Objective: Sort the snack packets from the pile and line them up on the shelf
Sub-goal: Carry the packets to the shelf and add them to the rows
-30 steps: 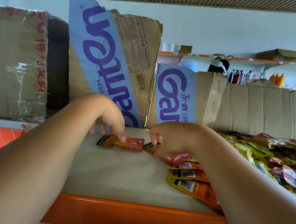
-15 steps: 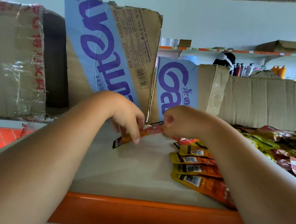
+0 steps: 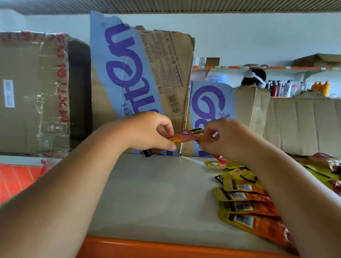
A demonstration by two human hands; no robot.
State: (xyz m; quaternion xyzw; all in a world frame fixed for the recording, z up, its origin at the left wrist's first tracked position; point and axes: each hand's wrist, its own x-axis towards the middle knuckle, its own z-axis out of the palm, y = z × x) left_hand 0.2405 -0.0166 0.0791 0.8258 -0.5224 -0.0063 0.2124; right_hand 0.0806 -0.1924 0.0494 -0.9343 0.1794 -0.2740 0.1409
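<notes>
Red-orange packet (image 3: pixel 185 137) held in the air above the shelf (image 3: pixel 151 197), just in front of the cardboard boxes (image 3: pixel 148 77). Left hand (image 3: pixel 151 133) and right hand (image 3: pixel 222 141) both curled, each pinching one end between thumb and fingertips. Done: short overlapping row of yellow-orange packets (image 3: pixel 244 207) at front right. Left, apparently: pile (image 3: pixel 334 170) at far right, largely unsorted; held packet not yet placed.
</notes>
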